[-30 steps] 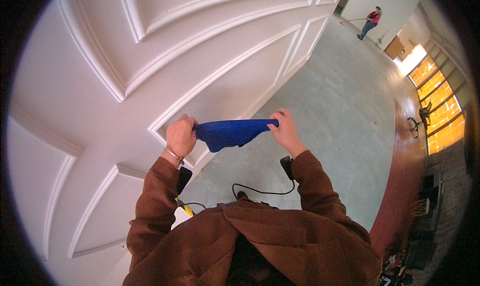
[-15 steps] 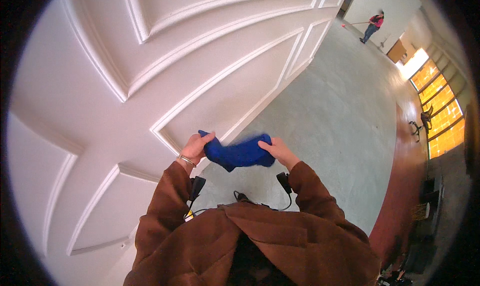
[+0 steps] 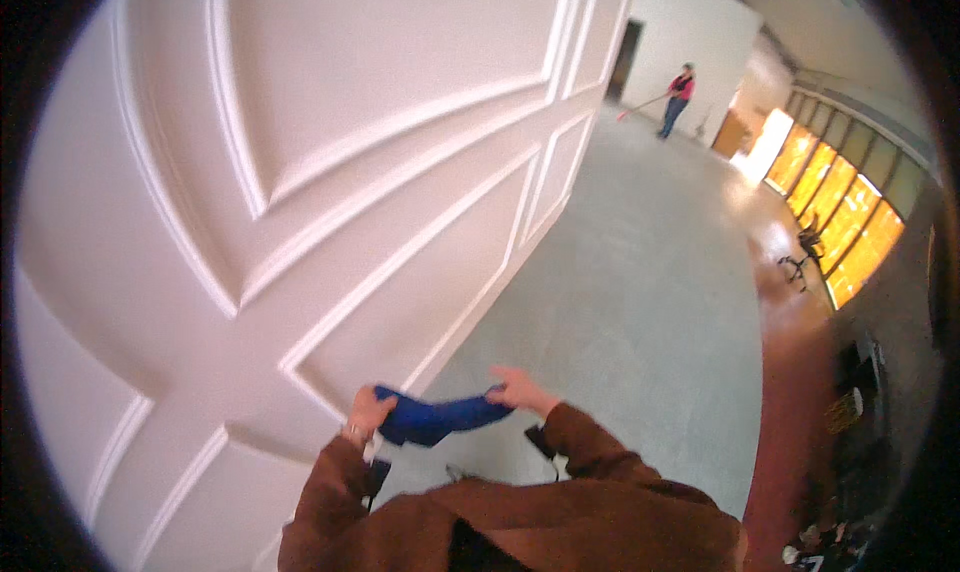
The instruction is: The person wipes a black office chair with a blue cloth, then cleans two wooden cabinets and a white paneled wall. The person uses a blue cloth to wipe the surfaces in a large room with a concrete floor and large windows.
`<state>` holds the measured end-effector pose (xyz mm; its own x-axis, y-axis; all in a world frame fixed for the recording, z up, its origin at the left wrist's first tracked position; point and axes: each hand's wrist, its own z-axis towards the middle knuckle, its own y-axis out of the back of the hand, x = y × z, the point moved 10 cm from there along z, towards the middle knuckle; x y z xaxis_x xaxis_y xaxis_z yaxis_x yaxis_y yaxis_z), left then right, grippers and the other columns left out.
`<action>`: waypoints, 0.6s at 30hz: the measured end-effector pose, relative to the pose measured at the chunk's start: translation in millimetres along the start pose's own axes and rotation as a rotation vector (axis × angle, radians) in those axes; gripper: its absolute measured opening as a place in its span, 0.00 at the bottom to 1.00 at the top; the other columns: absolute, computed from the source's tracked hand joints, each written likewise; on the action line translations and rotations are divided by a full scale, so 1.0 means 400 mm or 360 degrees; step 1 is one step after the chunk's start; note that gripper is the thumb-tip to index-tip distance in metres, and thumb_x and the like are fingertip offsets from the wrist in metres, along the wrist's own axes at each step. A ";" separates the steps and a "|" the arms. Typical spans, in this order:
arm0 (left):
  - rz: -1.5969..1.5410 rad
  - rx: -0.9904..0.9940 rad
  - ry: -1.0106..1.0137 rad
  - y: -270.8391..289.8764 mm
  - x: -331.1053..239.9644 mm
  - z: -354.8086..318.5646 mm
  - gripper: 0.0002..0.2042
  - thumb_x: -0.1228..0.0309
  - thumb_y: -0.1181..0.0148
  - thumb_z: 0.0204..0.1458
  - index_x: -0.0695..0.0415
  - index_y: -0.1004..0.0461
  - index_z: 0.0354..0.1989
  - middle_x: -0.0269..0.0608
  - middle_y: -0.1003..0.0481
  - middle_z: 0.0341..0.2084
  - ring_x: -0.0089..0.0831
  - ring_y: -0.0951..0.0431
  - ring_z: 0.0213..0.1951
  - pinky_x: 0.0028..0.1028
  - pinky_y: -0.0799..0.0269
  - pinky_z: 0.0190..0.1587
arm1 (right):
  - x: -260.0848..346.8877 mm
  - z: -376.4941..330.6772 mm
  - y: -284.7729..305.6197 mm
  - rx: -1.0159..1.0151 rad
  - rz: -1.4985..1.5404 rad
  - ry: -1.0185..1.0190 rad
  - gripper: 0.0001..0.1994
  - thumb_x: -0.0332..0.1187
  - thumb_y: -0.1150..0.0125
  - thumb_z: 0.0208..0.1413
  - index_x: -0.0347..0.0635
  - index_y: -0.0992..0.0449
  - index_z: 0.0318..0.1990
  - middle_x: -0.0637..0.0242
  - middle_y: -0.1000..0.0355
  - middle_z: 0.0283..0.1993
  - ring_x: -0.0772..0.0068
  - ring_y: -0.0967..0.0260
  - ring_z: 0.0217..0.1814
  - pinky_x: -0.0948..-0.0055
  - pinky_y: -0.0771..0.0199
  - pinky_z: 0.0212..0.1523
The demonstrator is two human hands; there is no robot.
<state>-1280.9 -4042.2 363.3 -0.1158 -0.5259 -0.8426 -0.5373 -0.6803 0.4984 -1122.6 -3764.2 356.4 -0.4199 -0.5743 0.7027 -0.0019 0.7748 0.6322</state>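
Note:
A deep blue cloth, folded into a short band, is stretched between my two hands and sags in the middle. My left hand is closed around its left end, with a bracelet on the wrist. At the other end my right hand pinches the cloth, its forefinger partly lifted off; motion blurs the fingers a little. Just left of the cloth stands a white panelled wall with raised mouldings, and my hands hang in front of its lower part, above the floor.
The grey-green floor runs along the wall, bordered by a reddish strip on the right. A person in a red top holds a long-handled tool far off. A black swivel chair stands near the yellow-lit windows.
The view has tilted up, so my hands and the cloth sit lower in the picture. My right forefinger has lifted partly off the cloth, which both hands still hold.

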 end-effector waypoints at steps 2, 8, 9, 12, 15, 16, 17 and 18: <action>0.0100 -0.0200 -0.0030 0.031 -0.014 -0.002 0.35 0.64 0.33 0.40 0.72 0.36 0.57 0.65 0.25 0.45 0.52 0.24 0.50 0.37 0.29 0.53 | 0.061 -0.022 -0.036 0.0163 0.0118 0.0421 0.35 0.49 0.28 0.42 0.42 0.29 0.59 0.51 0.28 0.57 0.50 0.31 0.58 0.57 0.33 0.59; 0.0857 0.0503 -0.0421 -0.086 -0.171 -0.062 0.32 0.44 0.31 0.39 0.57 0.23 0.47 0.53 0.21 0.40 0.49 0.21 0.45 0.40 0.27 0.50 | 0.132 -0.042 0.012 -0.0166 -0.0564 0.0401 0.24 0.40 0.34 0.48 0.45 0.26 0.54 0.52 0.24 0.45 0.47 0.27 0.47 0.54 0.28 0.50; 0.1097 0.0638 -0.0303 -0.105 -0.165 -0.066 0.27 0.44 0.34 0.41 0.54 0.18 0.41 0.49 0.20 0.37 0.48 0.20 0.42 0.41 0.25 0.47 | 0.133 -0.041 0.041 -0.0307 -0.0607 0.0312 0.23 0.38 0.35 0.49 0.45 0.27 0.54 0.52 0.24 0.44 0.46 0.26 0.46 0.53 0.28 0.49; 0.1218 0.0355 -0.0524 -0.103 -0.262 -0.083 0.14 0.54 0.36 0.46 0.50 0.17 0.32 0.47 0.21 0.33 0.49 0.21 0.38 0.43 0.25 0.42 | 0.120 -0.046 0.069 -0.0409 -0.0632 0.0116 0.23 0.43 0.43 0.58 0.46 0.31 0.59 0.50 0.24 0.45 0.47 0.25 0.47 0.52 0.26 0.48; 0.0875 0.0049 -0.1097 -0.108 -0.399 -0.142 0.12 0.58 0.34 0.46 0.52 0.18 0.32 0.49 0.24 0.39 0.49 0.24 0.41 0.42 0.26 0.43 | 0.012 -0.047 -0.013 0.0006 0.0118 -0.0403 0.25 0.50 0.48 0.62 0.46 0.32 0.60 0.53 0.24 0.47 0.55 0.25 0.48 0.55 0.25 0.49; 0.0825 0.0046 -0.1335 -0.124 -0.439 -0.171 0.10 0.62 0.35 0.46 0.55 0.19 0.31 0.51 0.27 0.44 0.49 0.26 0.44 0.41 0.27 0.45 | -0.014 -0.052 -0.061 0.0142 0.0545 -0.0568 0.26 0.52 0.50 0.63 0.46 0.33 0.61 0.54 0.24 0.48 0.58 0.24 0.49 0.57 0.24 0.50; 0.0715 0.0250 -0.1280 -0.160 -0.443 -0.179 0.12 0.61 0.36 0.49 0.58 0.20 0.34 0.53 0.28 0.45 0.50 0.26 0.46 0.41 0.29 0.49 | 0.014 -0.048 -0.109 0.0336 0.0880 -0.0440 0.26 0.53 0.51 0.64 0.46 0.32 0.61 0.56 0.24 0.48 0.60 0.25 0.49 0.58 0.24 0.51; 0.0589 0.0496 -0.1309 -0.197 -0.454 -0.203 0.14 0.60 0.37 0.52 0.60 0.21 0.36 0.54 0.28 0.46 0.51 0.27 0.48 0.40 0.30 0.51 | 0.053 -0.039 -0.138 0.0451 0.1263 -0.0263 0.26 0.54 0.52 0.64 0.46 0.32 0.60 0.57 0.25 0.49 0.63 0.25 0.50 0.60 0.24 0.52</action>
<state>-1149.7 -3934.4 493.7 -0.8105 -0.0763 -0.5808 -0.5335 -0.3133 0.7856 -1117.5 -3823.2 341.7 -0.5197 0.1943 0.8320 0.1311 0.9804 -0.1470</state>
